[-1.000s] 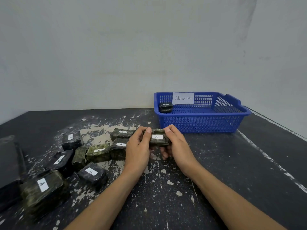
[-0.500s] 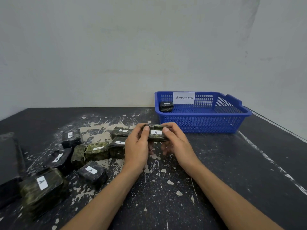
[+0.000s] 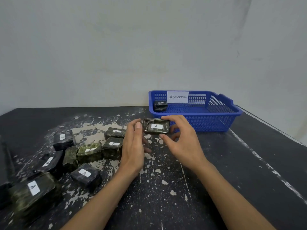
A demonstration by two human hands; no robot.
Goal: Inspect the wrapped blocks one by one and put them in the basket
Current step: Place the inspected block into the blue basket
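A dark green wrapped block [image 3: 156, 126] with a white "A" label is held above the table in front of the blue basket [image 3: 214, 123]. My right hand [image 3: 181, 141] pinches it between index finger on top and thumb below. My left hand [image 3: 133, 145] is beside the block's left end, its thumb touching the corner and fingers fairly straight. One dark wrapped block [image 3: 160, 106] lies in the basket's back left corner. The basket carries a paper label reading "Abnormal" [image 3: 177, 96].
Several wrapped blocks with "A" labels lie in a loose heap [image 3: 90, 151] on the left of the worn black table [image 3: 166, 188]. A larger block [image 3: 31, 193] sits at the near left. The wall stands right behind the basket.
The block has risen and moved right toward the basket. My left hand has loosened its hold and now only touches the end, while my right hand keeps the pinch.
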